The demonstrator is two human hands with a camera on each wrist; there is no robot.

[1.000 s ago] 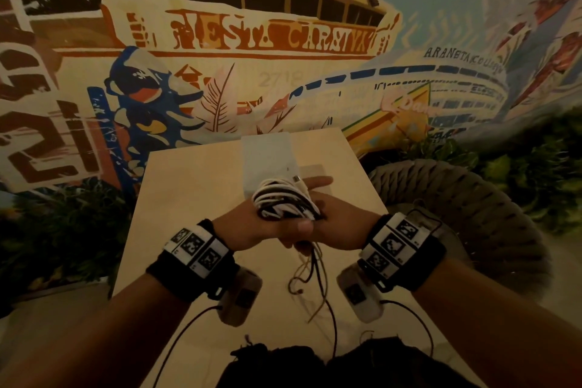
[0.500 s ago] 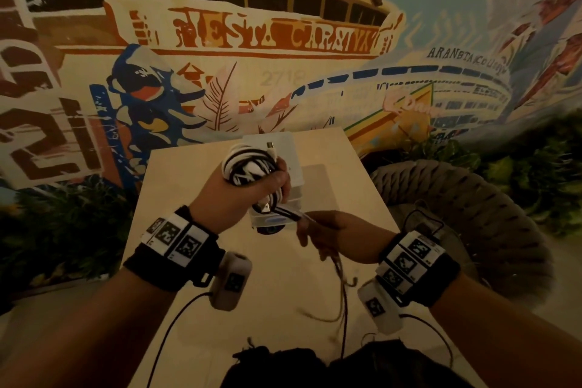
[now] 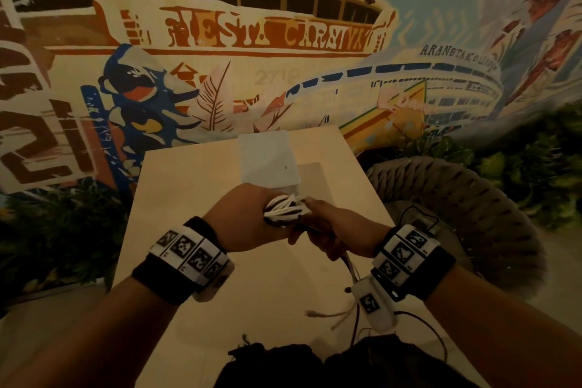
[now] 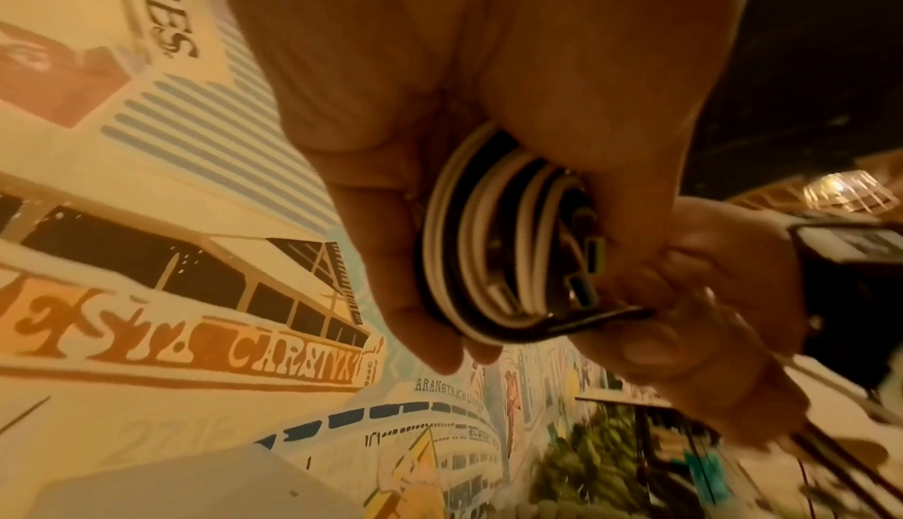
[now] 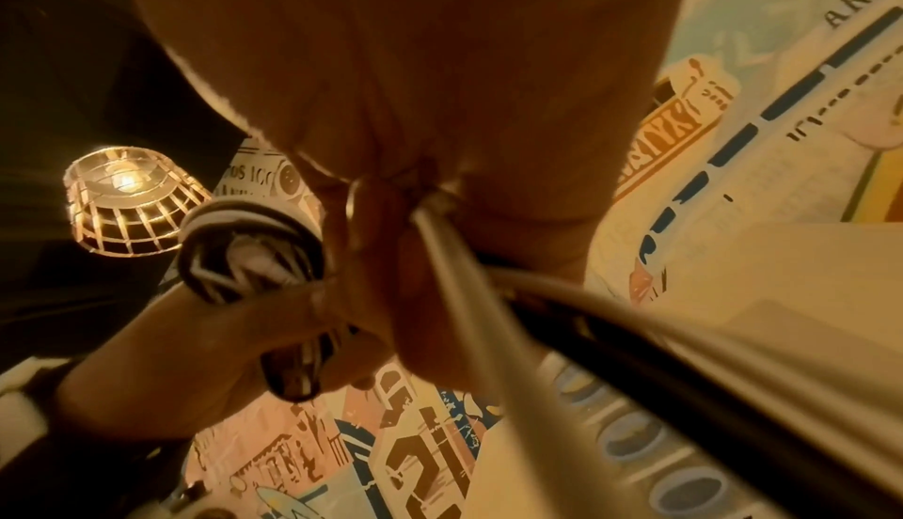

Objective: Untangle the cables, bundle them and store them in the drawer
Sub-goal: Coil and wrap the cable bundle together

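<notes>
A coil of white and black cables [image 3: 282, 210] sits in my left hand [image 3: 248, 224], whose fingers curl round it above the middle of the table [image 3: 189, 192]. In the left wrist view the cable coil [image 4: 493, 249] shows several loops with plug ends tucked inside. My right hand [image 3: 335, 231] meets the coil from the right and grips the loose cable tails [image 3: 350, 264], which hang down to the tabletop. In the right wrist view the tails [image 5: 484, 334] run out of the right fist towards the camera. The small white drawer unit [image 3: 267, 161] stands just behind the hands.
A round woven seat [image 3: 478, 214] stands close to the table's right side. The painted mural wall [image 3: 252, 41] rises right behind the table, with plants [image 3: 47, 224] low on the left. A dark bundle [image 3: 315, 365] lies at the table's near edge.
Half a second ago my left hand held the coil raised and to the left, apart from the right hand. It has come back down and right, and the hands now touch at the coil.
</notes>
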